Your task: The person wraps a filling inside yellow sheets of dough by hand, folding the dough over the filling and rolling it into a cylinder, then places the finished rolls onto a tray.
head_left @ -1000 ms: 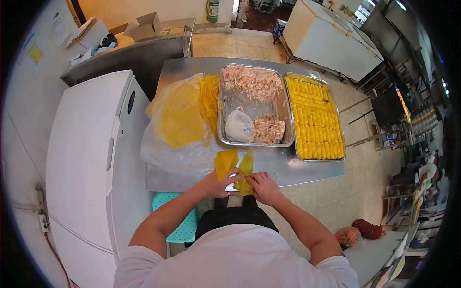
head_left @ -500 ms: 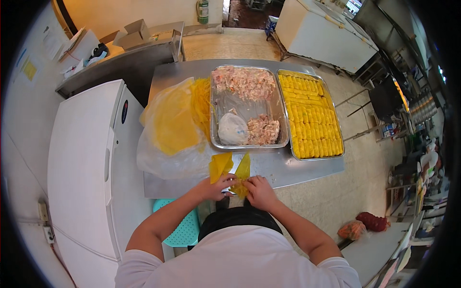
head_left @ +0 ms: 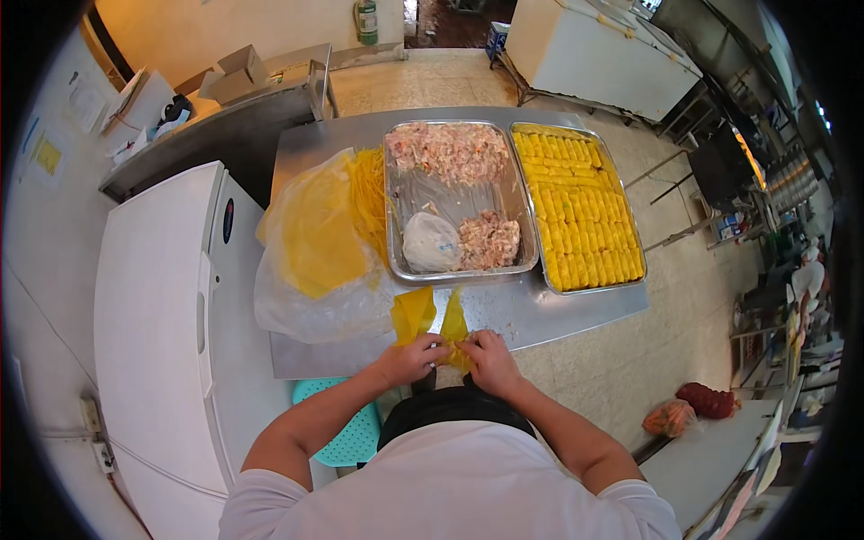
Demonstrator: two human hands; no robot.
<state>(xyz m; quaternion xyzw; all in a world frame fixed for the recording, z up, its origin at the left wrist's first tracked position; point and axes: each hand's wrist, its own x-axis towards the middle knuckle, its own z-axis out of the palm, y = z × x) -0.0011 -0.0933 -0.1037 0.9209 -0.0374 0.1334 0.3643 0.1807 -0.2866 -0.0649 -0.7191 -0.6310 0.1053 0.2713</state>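
Observation:
At the table's near edge, my left hand [head_left: 416, 358] and my right hand [head_left: 490, 360] are closed, fingertips pinching a yellow wrapper sheet [head_left: 454, 319] between them. Another yellow sheet [head_left: 413, 311] lies just beyond my left fingers. Beyond my hands stands a metal tray [head_left: 390, 211] with pinkish minced filling [head_left: 489, 241] near and more at its far end. A white plastic bundle [head_left: 430, 241] rests in its near left corner. To its right, a second tray holds rows of yellow rolls [head_left: 576, 211]. Stacked yellow wrappers [head_left: 322, 243] lie on clear plastic at the left.
The steel table [head_left: 576, 317] carries everything. A white fridge [head_left: 153, 333] stands close on the left, and a turquoise perforated basket [head_left: 346, 434] is below the table edge. A chest freezer [head_left: 594, 58] sits far right. Bagged produce [head_left: 670, 418] lies at lower right.
The view has shifted slightly. Both hands stay pinched on the yellow wrapper at nearly the same place, with small finger movement only.

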